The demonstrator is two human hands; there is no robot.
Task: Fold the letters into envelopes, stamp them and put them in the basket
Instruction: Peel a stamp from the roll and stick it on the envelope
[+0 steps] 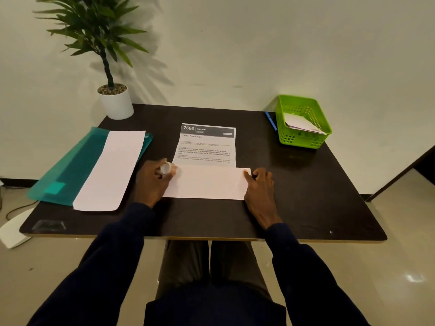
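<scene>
Two hands work a printed letter (207, 147) at the middle of a dark table (306, 196), where a seated person in dark sleeves leans over it. The sheet, headed "2666 KITCHEN" and "Cereal Preparation", lies flat with its near third turned up over the text, blank side showing.

The left hand (153, 178) sits at the left end of that fold, its fingers curled round a small whitish cylinder (166, 167) held just at the paper's edge. The right hand (259, 184) rests at the opposite end, one fingertip on the flap's upper right corner and the other fingers bent beside it. Whether it pinches the paper or only presses it down cannot be made out.

To the person's left, a long white envelope (108, 170) lies slantwise on a teal folder (70, 165), well apart from the letter.

At the far right corner stands a green plastic basket (303, 140) with folded white papers (303, 124) inside. A blue pen (270, 121) lies just beside its left wall.

A potted plant (116, 102) in a white pot stands at the far left corner, against a pale wall.
</scene>
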